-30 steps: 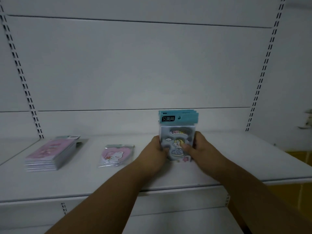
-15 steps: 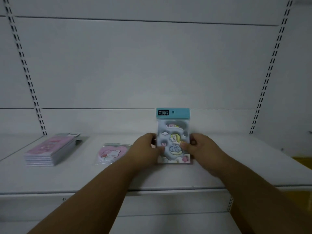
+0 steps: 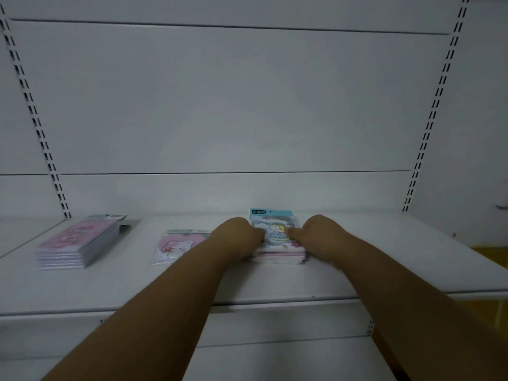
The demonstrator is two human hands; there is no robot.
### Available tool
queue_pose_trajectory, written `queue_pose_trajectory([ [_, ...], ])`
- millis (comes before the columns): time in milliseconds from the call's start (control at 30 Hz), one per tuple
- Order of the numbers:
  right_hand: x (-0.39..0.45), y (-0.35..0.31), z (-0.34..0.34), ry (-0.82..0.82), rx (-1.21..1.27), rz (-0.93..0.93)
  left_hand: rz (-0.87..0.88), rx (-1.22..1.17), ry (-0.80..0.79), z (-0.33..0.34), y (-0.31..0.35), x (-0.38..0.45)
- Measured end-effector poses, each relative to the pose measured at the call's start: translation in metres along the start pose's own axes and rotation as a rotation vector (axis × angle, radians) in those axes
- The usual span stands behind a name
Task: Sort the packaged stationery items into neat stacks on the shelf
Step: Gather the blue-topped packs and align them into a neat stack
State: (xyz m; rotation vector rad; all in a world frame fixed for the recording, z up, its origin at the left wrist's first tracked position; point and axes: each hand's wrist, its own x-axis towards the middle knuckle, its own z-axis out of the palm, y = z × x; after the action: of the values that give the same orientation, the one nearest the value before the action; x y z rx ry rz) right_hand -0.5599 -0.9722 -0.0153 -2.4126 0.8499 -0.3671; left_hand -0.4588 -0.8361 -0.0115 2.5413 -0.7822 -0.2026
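While both forearms reach over the front lip of the white shelf, the left hand and right hand sit on opposite sides of a stack of blue-headed packets, each hand closed on it with a thumb across the top packet's face. Stack lies flat on the shelf, right of centre, blue header card pointing to the back wall, pink and white packet edges showing at its near side. Cartoon print on top packet; detail blurred. Just left of the left forearm, a single heart-shaped pink packet lies flat, partly covered by the arm. Well to the left, apart from the rest, a neat pile of pink packets rests on the same shelf, angled slightly.
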Motion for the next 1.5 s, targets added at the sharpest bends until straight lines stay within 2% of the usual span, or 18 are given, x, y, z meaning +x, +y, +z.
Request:
queue_pose_trajectory([
  [133, -0.021, 0.011, -0.008, 0.049, -0.145, -0.109, 0.085, 0.236, 0.074, -0.001, -0.011, -0.016],
  [300, -0.040, 0.029, -0.010, -0.012, -0.234, -0.294, 0.147, 0.283, 0.111, 0.002, -0.025, -0.041],
  [433, -0.037, 0.027, -0.003, 0.019, -0.234, -0.356, 0.161, 0.302, 0.191, 0.007, -0.021, -0.041],
  [733, -0.039, 0.029, 0.000, 0.045, -0.248, -0.370, 0.201, 0.343, 0.242, 0.013, -0.025, -0.047],
  [1233, -0.039, 0.025, -0.001, 0.035, -0.310, -0.353, 0.209, 0.374, 0.221, 0.013, -0.025, -0.046],
  [1367, -0.039, 0.028, 0.001, 0.081, -0.279, -0.337, 0.197, 0.314, 0.223, 0.012, -0.026, -0.047],
  [1500, -0.039, 0.031, 0.001, 0.151, -0.245, -0.357, 0.190, 0.170, 0.296, 0.010, -0.031, -0.048],
])
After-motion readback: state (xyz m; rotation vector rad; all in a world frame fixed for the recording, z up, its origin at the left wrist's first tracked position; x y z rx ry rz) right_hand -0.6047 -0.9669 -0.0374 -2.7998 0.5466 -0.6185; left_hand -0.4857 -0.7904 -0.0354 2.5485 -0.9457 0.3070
